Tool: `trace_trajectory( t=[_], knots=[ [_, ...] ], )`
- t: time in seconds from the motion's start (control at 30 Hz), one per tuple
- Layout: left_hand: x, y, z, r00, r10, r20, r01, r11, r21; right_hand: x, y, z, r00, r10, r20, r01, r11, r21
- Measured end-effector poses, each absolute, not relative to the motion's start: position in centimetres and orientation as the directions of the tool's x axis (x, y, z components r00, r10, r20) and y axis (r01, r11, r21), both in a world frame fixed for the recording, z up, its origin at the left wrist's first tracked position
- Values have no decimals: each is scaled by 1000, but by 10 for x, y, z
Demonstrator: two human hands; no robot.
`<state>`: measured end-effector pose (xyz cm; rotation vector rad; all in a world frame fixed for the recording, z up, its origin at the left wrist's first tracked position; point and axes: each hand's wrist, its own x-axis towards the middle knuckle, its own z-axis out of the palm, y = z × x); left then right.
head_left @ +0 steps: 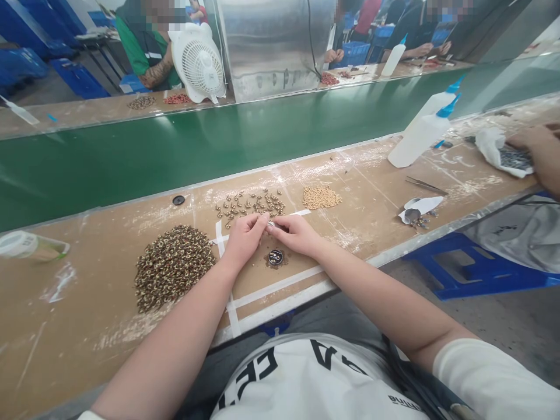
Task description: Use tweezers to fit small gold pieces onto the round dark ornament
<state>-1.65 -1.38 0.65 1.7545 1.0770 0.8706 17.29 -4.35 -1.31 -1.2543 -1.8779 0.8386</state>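
My left hand [245,240] is closed in a pinch, its thumb and forefinger meeting on something too small to make out. My right hand [299,234] is closed around slim silvery tweezers [273,224], whose tip reaches my left fingertips. Just below both hands, a small round black dish [275,257] with shiny bits in it sits on a damp spot. Past my fingers lie scattered small brass-coloured pieces [249,204]. Right of those is a patch of tiny tan beads [321,197]. A large heap of small gold-and-dark-red pieces [172,265] rises left of my left forearm.
White tape [275,286] marks the bench [96,256]. A black disc [178,200] and clear cup [32,245] are leftward. Bottles [417,140], other tweezers [426,185] and a neighbour's hand [540,146] by a white bag [492,149] are rightward. A green belt [175,151] runs behind.
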Motion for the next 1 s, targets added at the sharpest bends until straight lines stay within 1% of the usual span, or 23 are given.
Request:
trace_trajectory(
  t=[0.17,0.47,0.7,1.0],
  knots=[
    [-15,-14,9,392,916,82,304,-214,928,174,-44,-13,-266,947,180,482,293,-826],
    [-13,-17,11,401,914,68,332,-214,918,174,-45,-9,-275,948,159,501,283,-818],
    [-12,-17,12,389,916,99,326,-237,915,176,-44,-12,-285,937,202,480,322,-816],
    [-15,-16,14,376,917,133,329,-266,906,174,-45,-8,-283,935,214,490,333,-806]
  ],
)
